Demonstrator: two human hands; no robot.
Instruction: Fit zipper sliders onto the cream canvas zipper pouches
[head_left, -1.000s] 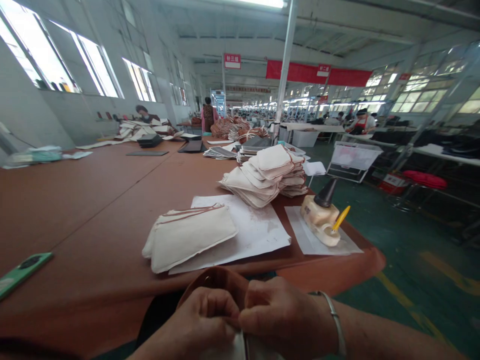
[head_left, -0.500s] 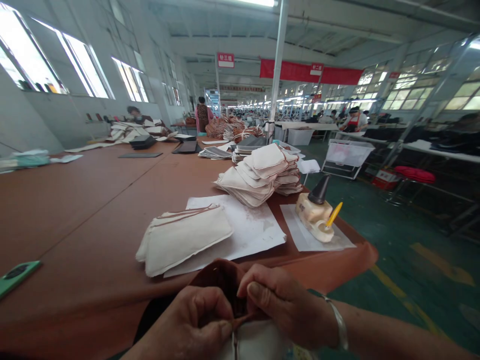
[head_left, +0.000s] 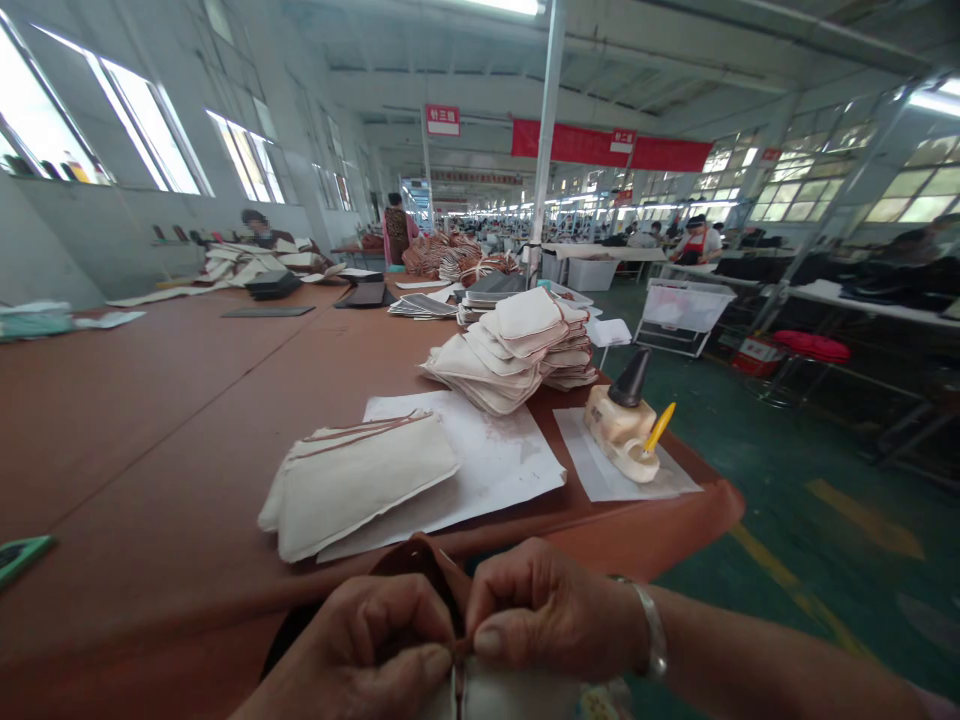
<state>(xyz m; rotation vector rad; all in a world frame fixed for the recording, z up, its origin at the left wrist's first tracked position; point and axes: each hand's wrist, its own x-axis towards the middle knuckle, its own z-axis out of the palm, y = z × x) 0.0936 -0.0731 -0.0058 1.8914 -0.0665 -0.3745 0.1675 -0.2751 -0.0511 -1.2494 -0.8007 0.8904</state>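
Note:
At the table's near edge, my left hand [head_left: 375,645] pinches the brown edge of a fabric piece with a cream lining [head_left: 514,692]. My right hand [head_left: 551,612] grips the same brown edge close beside it, thumb and fingertips pressed together. Brown material [head_left: 414,565] rises behind the two hands, and much of the piece is hidden by them or lies below the picture. In front of the hands, a small pile of cream pieces with brown edges [head_left: 367,480] rests partly on a white sheet [head_left: 517,460].
A taller stack of cream pieces [head_left: 510,350] stands beyond the sheet. At right, a glue pot [head_left: 619,425] with a black cone and a yellow-handled brush [head_left: 660,428] sits on paper. A green phone-like object [head_left: 22,558] lies far left. Co-workers are in the background.
My right hand has come in closer to the left, its thumb now flat along the brown edge. The whole view has shifted slightly, with the table things appearing further left.

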